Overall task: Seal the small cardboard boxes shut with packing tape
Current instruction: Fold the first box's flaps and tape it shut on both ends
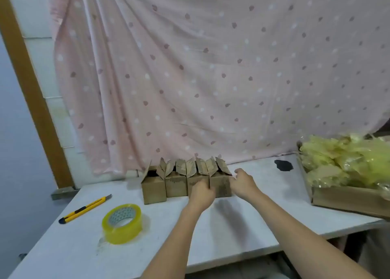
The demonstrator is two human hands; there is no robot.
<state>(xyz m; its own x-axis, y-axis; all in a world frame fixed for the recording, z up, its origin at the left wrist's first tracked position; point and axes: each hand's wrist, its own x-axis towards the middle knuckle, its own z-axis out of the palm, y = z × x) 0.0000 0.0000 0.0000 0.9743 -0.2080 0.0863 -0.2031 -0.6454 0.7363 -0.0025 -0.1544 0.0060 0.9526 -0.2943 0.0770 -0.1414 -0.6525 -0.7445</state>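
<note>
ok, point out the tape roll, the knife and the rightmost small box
tape roll (122, 223): head view, on its yellow outer band.
knife (85, 209): head view, mid yellow handle.
rightmost small box (221, 184): head view, front face between the hands.

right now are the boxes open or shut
Open. All four boxes stand in a row with top flaps sticking up, no tape visible on them. The tape roll lies apart on the table.

four small cardboard boxes (154, 189) (176, 184) (195, 180) (220, 184) in a row, flaps up. one tape roll (122, 223). one yellow utility knife (85, 209). one large tray box (346, 196) of yellow bags, count unclear. two hands (202, 192) (242, 182).
</note>
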